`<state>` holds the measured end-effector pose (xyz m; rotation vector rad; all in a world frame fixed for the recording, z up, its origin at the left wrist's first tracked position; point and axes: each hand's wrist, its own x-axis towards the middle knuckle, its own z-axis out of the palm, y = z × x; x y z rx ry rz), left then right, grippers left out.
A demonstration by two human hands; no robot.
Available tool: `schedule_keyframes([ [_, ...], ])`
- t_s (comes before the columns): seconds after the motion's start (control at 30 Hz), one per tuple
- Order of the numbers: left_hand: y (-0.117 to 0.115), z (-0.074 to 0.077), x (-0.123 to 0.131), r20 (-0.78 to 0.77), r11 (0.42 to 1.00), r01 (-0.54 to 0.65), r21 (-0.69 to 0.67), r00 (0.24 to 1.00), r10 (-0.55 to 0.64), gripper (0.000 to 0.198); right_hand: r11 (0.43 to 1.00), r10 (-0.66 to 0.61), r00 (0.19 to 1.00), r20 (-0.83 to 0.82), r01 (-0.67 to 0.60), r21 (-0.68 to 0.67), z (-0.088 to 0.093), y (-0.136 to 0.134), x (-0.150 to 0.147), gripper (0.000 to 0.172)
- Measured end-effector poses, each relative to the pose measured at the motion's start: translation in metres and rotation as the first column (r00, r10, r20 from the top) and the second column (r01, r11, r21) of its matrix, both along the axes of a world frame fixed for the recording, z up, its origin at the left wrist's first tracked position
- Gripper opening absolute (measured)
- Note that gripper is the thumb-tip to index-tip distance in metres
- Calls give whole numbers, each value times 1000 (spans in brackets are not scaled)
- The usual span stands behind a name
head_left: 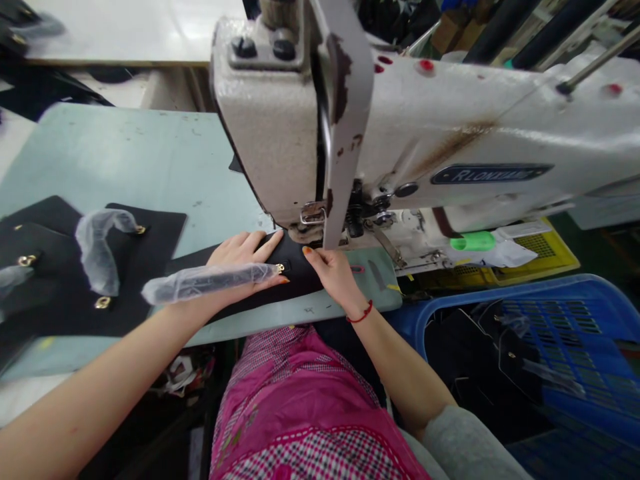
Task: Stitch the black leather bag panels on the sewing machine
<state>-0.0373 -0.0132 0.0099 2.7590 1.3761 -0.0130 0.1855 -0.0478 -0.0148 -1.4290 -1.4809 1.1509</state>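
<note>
A black bag panel (300,281) lies under the head of a sewing machine (280,127). My left hand (240,257) rests flat on it with the fingers stretched toward the needle area. A plastic-wrapped handle (205,283) with a gold ring fitting (281,268) lies across that hand and wrist. My right hand (330,270) pinches the panel's edge just right of the presser foot, thumb and fingers closed. The needle itself is hidden behind the machine head.
More black panels (145,267) with a wrapped handle (100,247) lie left on the pale green table (130,147). At right stands a blue basket (425,307) holding black pieces. Behind it are a yellow crate (560,253) and a green object (473,241).
</note>
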Motion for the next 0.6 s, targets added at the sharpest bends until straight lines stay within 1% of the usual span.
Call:
schedule_keyframes([
  [0.1, 2, 3, 1, -38, 1000, 5, -6, 999, -5, 89, 999, 38, 998, 42, -40, 33, -10, -26, 10, 48],
  [0.2, 2, 4, 3, -39, 1000, 14, 4, 999, -13, 89, 997, 71, 996, 58, -71, 4, -26, -50, 18, 41],
  [0.27, 2, 5, 4, -46, 1000, 16, 12, 999, -15, 88, 997, 77, 997, 29, -76, -13, -36, -58, 20, 38],
  [0.4, 3, 7, 5, -81, 1000, 16, 9, 997, -15, 86, 998, 63, 998, -30, -64, -25, -43, -61, 17, 37],
  [0.6, 9, 5, 2, -67, 1000, 28, 8, 997, -27, 85, 993, 30, 989, -145, -46, -108, -42, -60, 12, 40],
])
